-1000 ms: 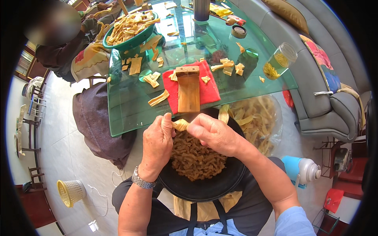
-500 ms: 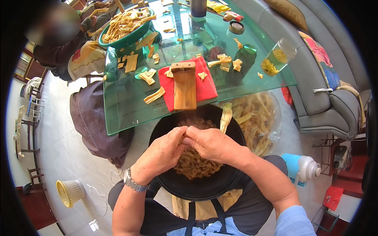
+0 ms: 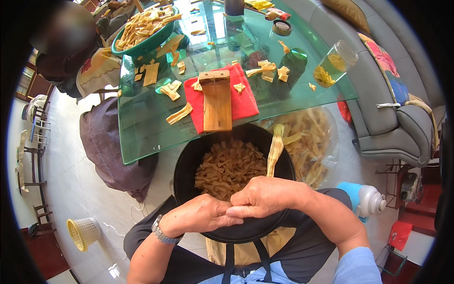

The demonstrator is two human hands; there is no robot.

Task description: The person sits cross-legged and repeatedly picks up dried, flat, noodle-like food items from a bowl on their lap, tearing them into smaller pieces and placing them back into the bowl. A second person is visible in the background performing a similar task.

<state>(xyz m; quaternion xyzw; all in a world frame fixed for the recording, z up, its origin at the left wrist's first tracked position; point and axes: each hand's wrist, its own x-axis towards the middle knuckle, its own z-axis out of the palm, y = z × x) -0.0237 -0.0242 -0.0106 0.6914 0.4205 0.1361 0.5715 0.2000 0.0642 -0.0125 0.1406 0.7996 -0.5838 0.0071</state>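
Observation:
My two hands meet over the near part of a black basin, which holds a heap of short tan dried pieces. Closed in a fist, my right hand grips a long pale yellow dried strip whose greenish end sticks up past the basin's right rim. My left hand, below a silver wristwatch, has its fingers pressed together against the right one's. Whatever lies between the fingertips is hidden. Beyond the basin, a wooden block with an upright end piece rests on a red cloth.
A glass table carries scattered dried pieces, a green basin of strips and a tilted glass jar. A clear bag of strips lies right of the black basin; a flask stands by my right knee. Another person's arm shows far left.
Both hands have moved toward me, from over the heap to the basin's near side, uncovering the pieces. The strip has come nearer along with my right hand.

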